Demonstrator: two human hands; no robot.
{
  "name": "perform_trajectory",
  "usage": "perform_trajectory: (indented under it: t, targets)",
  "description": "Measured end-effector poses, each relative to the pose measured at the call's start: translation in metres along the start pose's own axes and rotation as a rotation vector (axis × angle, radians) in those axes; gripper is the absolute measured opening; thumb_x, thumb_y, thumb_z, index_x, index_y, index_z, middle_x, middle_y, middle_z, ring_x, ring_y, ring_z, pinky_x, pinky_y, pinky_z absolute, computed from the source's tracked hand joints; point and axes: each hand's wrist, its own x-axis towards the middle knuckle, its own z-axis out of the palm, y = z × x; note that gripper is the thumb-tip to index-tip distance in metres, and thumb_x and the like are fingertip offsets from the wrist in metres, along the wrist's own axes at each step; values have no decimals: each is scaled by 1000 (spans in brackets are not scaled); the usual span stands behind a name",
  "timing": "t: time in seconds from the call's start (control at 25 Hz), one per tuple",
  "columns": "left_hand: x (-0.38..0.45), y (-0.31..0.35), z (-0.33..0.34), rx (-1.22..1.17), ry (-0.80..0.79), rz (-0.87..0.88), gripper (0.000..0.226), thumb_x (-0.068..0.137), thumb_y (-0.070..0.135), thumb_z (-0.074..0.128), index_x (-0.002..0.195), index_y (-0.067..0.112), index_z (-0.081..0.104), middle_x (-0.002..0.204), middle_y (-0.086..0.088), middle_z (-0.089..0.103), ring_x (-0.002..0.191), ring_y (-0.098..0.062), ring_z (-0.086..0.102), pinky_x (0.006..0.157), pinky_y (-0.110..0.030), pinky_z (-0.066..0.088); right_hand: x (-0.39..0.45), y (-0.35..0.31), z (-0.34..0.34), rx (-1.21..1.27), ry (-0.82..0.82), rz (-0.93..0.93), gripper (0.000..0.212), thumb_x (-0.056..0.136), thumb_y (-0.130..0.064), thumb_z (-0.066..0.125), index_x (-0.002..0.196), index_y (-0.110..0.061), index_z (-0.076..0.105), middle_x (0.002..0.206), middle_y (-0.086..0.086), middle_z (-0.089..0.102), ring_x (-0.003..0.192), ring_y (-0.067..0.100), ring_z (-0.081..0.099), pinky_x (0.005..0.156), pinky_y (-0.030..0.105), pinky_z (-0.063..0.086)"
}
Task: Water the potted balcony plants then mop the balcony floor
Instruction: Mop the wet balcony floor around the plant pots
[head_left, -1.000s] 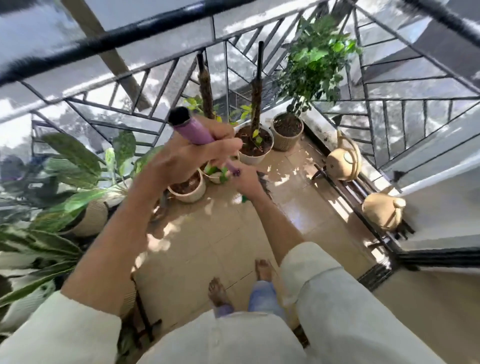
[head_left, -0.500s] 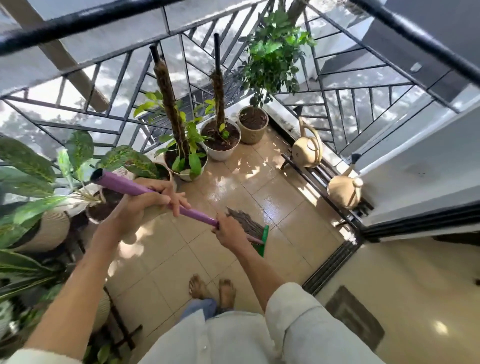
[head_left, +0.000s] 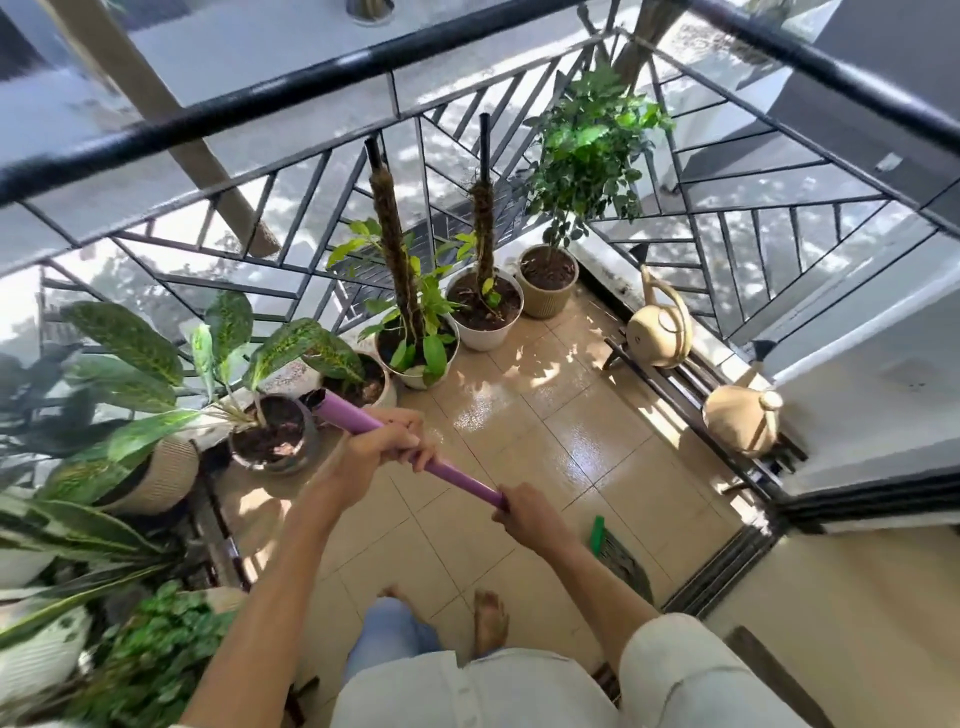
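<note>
A: What has changed along the mop handle (head_left: 410, 453), starting from its left end?

B: Half a second ago that capped end sat lower and further left. Now it pokes up just right of the dark pot (head_left: 274, 435), and your left hand (head_left: 379, 447) has its grip wrapped fully round the handle just below the cap.

A: And further down the handle?

B: Your right hand (head_left: 537, 525) has its grip closed round the lower end. The mop head (head_left: 621, 561) has swung from in front of your feet to the floor right of that hand, near the door track (head_left: 727, 566). The tiled floor (head_left: 545, 431) beyond the handle shines wet, so you are in the mopping stage, I judge, drawing strokes back towards the door.

A: What can't you make out?

B: Your right wrist covers where handle meets head; only a green edge and dark strands show. Left of the handle, the plants blur at the frame edge. I cannot tell whether the soil is wet.
</note>
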Motion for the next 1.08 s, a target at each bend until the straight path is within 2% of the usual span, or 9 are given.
perform_trajectory:
  t: [0.12, 0.2, 0.32, 0.4, 0.48, 0.56, 0.72, 0.92, 1.08]
  targets:
    - [-7, 35, -38, -24, 62, 92, 29, 73, 11, 61, 56, 4, 38, 56, -10, 35, 61, -28, 49, 84, -51, 50, 37, -59, -22, -12, 8, -110, 20, 105, -16, 69, 121, -4, 72, 114, 14, 76, 107, 27, 72, 83, 22, 43]
    - [-13, 54, -71, 38, 84, 107, 29, 74, 10, 60, 58, 2, 38, 57, -10, 39, 65, -29, 52, 83, -47, 55, 61, -105, -34, -23, 38, -184, 22, 104, -17, 70, 123, -5, 73, 115, 14, 77, 109, 26, 72, 91, 24, 50]
    - [-18, 87, -126, 219, 68, 199, 20, 79, 13, 57, 60, 15, 48, 59, 5, 50, 67, -27, 56, 84, -69, 49, 99, -179, -50, -37, 120, -274, 23, 105, -18, 67, 124, -6, 73, 114, 16, 78, 108, 31, 72, 100, 43, 56]
    - [-19, 108, -160, 300, 96, 268, 19, 80, 14, 55, 63, 16, 47, 59, 9, 51, 66, -27, 58, 87, -73, 47, 123, -226, -59, -86, 165, -315, 22, 104, -14, 62, 122, -5, 71, 113, 18, 77, 107, 36, 71, 97, 47, 54]
    - [-25, 124, -191, 353, 125, 257, 16, 80, 16, 54, 66, 17, 47, 60, 2, 54, 75, -34, 65, 94, -65, 51, 145, -266, -61, -118, 201, -327, 24, 103, -13, 58, 122, -3, 69, 117, 21, 75, 112, 38, 69, 96, 46, 51]
    - [-31, 128, -213, 349, 127, 229, 16, 79, 18, 55, 67, 11, 45, 63, -9, 52, 81, -38, 64, 93, -47, 53, 157, -291, -56, -148, 204, -306, 23, 105, -15, 56, 121, -3, 67, 119, 22, 73, 114, 38, 68, 95, 45, 50]
    - [-45, 107, -246, 238, 81, 176, 16, 78, -1, 47, 65, 0, 38, 63, -19, 45, 78, -33, 58, 84, -31, 50, 159, -297, -24, -187, 144, -245, 27, 105, -17, 57, 127, -5, 69, 126, 20, 71, 119, 37, 67, 99, 44, 53]
    - [-30, 44, -239, 49, 55, 89, 16, 71, -2, 45, 60, 9, 47, 59, -15, 47, 75, -32, 59, 88, -42, 50, 138, -239, 10, -189, 95, -69, 28, 104, -13, 58, 129, -3, 67, 132, 17, 67, 126, 35, 63, 110, 45, 49]
    - [-8, -6, -218, -83, -3, -60, 4, 67, 6, 51, 64, 9, 49, 63, -19, 49, 83, -36, 62, 90, -44, 52, 107, -185, 39, -171, 34, 108, 23, 109, -14, 55, 122, -8, 73, 122, 11, 74, 113, 25, 71, 103, 35, 58]
